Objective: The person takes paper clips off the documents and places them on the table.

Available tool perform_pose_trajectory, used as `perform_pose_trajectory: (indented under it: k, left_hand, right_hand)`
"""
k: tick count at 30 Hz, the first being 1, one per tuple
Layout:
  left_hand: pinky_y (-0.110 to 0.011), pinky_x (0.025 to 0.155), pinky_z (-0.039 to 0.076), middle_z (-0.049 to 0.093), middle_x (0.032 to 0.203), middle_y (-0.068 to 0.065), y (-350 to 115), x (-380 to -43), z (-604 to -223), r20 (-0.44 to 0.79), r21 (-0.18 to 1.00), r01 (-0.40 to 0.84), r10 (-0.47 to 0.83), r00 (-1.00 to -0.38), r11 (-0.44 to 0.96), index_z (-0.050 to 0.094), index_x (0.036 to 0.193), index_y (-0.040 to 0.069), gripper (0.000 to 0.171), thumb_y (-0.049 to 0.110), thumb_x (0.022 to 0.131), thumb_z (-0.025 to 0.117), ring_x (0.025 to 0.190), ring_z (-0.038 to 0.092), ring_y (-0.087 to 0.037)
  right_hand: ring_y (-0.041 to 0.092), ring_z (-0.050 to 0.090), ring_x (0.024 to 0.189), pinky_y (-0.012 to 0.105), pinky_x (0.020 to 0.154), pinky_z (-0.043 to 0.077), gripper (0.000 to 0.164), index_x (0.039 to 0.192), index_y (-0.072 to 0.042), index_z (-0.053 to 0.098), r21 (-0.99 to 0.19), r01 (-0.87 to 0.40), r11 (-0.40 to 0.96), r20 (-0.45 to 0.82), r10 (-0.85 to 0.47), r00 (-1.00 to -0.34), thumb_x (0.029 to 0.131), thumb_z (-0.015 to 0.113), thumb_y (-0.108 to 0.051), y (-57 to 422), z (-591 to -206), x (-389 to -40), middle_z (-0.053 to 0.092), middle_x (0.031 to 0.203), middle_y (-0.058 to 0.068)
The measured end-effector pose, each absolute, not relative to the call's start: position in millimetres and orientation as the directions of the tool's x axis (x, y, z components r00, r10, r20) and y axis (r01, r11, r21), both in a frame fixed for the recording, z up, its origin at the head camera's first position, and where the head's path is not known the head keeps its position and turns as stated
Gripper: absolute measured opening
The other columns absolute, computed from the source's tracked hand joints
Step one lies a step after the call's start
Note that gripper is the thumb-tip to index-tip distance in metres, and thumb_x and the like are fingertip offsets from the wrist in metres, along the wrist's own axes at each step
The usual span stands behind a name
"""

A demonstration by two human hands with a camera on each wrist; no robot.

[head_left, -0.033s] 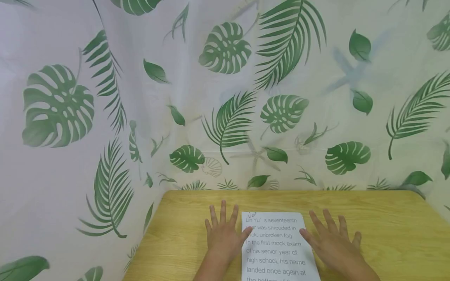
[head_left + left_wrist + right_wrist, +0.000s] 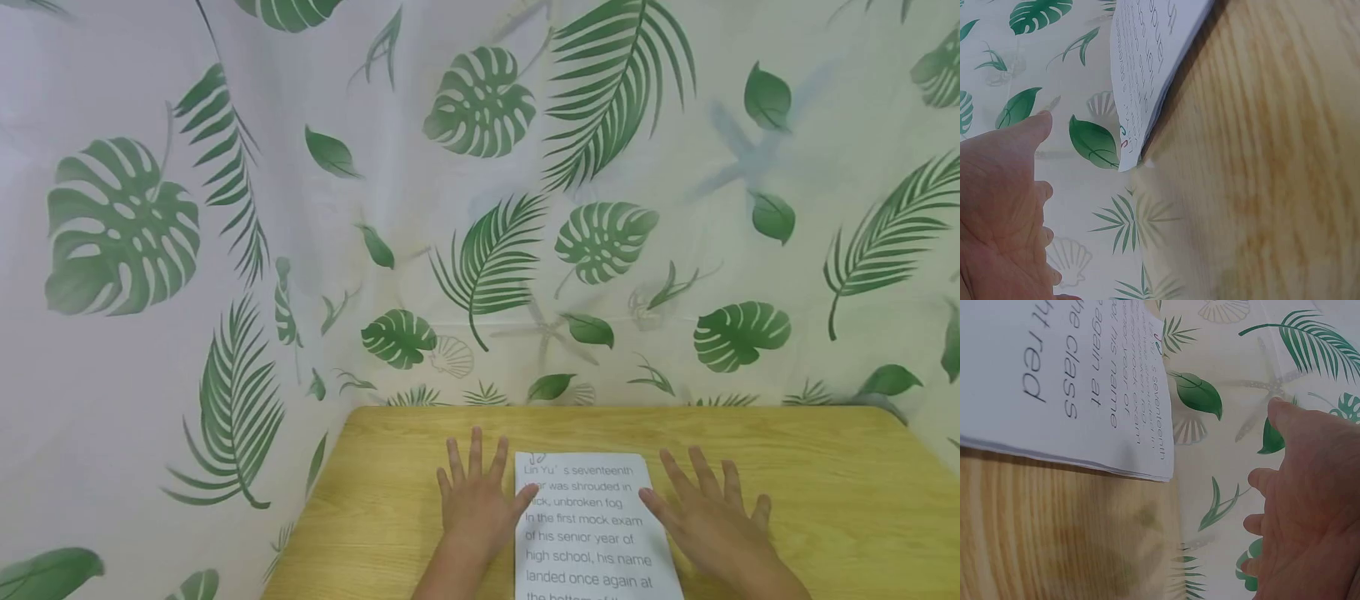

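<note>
A stack of white printed sheets (image 2: pixel 581 537) lies on the wooden table in the head view, its large English text running off the bottom edge. Left of it, my left hand (image 2: pixel 482 510) is spread with straight fingers, the thumb overlapping the sheets' left edge in this view. My right hand (image 2: pixel 712 521) spreads on the other side, thumb tip close to the right edge. In the left wrist view, my left palm (image 2: pixel 1000 212) shows bare, apart from the paper stack (image 2: pixel 1141 69). The right wrist view likewise shows nothing in my right palm (image 2: pixel 1316 500), beside the layered sheets (image 2: pixel 1041 419).
The yellow wood-grain table (image 2: pixel 840 492) extends to both sides of the hands. Behind its far edge and along the left hangs a white cloth (image 2: pixel 360 275) printed with green leaves, shells and starfish. A small handwritten mark sits at the top of the first page.
</note>
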State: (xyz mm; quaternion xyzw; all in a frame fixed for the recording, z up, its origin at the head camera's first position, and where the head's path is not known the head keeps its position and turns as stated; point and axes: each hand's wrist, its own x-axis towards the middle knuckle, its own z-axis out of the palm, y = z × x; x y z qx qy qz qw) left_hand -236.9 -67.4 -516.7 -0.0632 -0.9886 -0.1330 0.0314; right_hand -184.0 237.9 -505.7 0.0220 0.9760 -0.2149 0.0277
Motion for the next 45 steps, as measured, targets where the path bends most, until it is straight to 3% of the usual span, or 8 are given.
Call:
perform_pose_trajectory:
  k: [11, 19, 24, 32, 40, 45]
  left_hand:
    - [-0.075, 0.131, 0.019, 0.004, 0.185, -0.009, -66.1, -246.4, -520.0, 0.099, 0.253, 0.148, 0.126, -0.987, 0.956, 0.026, 0.173, 0.035, 0.082, 0.076, 0.104, 0.046, 0.169, 0.002, -0.051]
    - [-0.083, 0.124, 0.024, 0.007, 0.185, -0.009, -65.5, -242.9, -517.1, 0.100, 0.251, 0.143, 0.121, -0.988, 0.958, 0.027, 0.172, 0.035, 0.084, 0.076, 0.102, 0.049, 0.168, 0.003, -0.054]
    - [-0.084, 0.123, 0.025, 0.009, 0.185, -0.008, -69.6, -240.4, -516.9, 0.108, 0.256, 0.141, 0.116, -0.987, 0.956, 0.030, 0.172, 0.034, 0.085, 0.076, 0.102, 0.051, 0.167, 0.006, -0.056]
    - [-0.085, 0.123, 0.022, 0.016, 0.184, -0.007, -87.3, -242.5, -529.0, 0.117, 0.281, 0.110, 0.080, -0.990, 0.954, 0.033, 0.171, 0.034, 0.082, 0.071, 0.101, 0.058, 0.165, 0.010, -0.060]
    - [-0.084, 0.124, 0.023, 0.020, 0.182, -0.012, -102.6, -240.4, -532.2, 0.105, 0.284, 0.088, 0.060, -0.993, 0.955, 0.037, 0.169, 0.032, 0.082, 0.071, 0.101, 0.059, 0.160, 0.012, -0.068]
    - [-0.083, 0.124, 0.025, 0.028, 0.180, -0.015, -107.5, -236.8, -535.2, 0.073, 0.266, 0.085, 0.068, -0.995, 0.960, 0.043, 0.167, 0.027, 0.080, 0.071, 0.101, 0.058, 0.161, 0.018, -0.065]
  right_hand:
    - [0.072, -0.004, 0.155, 0.099, 0.107, -0.006, 0.092, 0.174, -0.017, 0.017, -0.436, 0.032, 0.899, -0.019, 0.026, -0.999, 0.107, 0.033, -0.078, 240.9, -501.0, -184.9, 0.003, 0.179, 0.031]
    - [0.073, 0.005, 0.155, 0.098, 0.108, 0.005, 0.092, 0.175, -0.016, 0.016, -0.451, 0.006, 0.892, 0.025, 0.019, -1.000, 0.108, 0.038, -0.075, 241.3, -506.2, -188.2, 0.010, 0.178, 0.031]
    - [0.073, 0.011, 0.154, 0.097, 0.110, 0.013, 0.097, 0.173, -0.010, 0.018, -0.445, 0.006, 0.896, 0.034, 0.024, -0.999, 0.106, 0.044, -0.075, 244.1, -514.3, -194.2, 0.014, 0.176, 0.033]
    - [0.067, 0.029, 0.151, 0.087, 0.111, 0.034, 0.108, 0.166, 0.011, 0.020, -0.441, -0.025, 0.897, 0.033, -0.012, -0.999, 0.101, 0.069, -0.059, 247.7, -523.6, -213.3, 0.024, 0.171, 0.038]
    - [0.071, 0.035, 0.144, 0.082, 0.111, 0.039, 0.111, 0.165, 0.013, 0.024, -0.454, 0.023, 0.891, -0.059, -0.005, -0.998, 0.097, 0.076, -0.057, 243.1, -535.0, -239.0, 0.028, 0.165, 0.044]
    - [0.069, 0.042, 0.137, 0.078, 0.108, 0.045, 0.108, 0.161, 0.016, 0.031, -0.446, 0.042, 0.894, -0.087, 0.003, -0.996, 0.095, 0.077, -0.057, 241.1, -548.1, -250.3, 0.035, 0.156, 0.047]
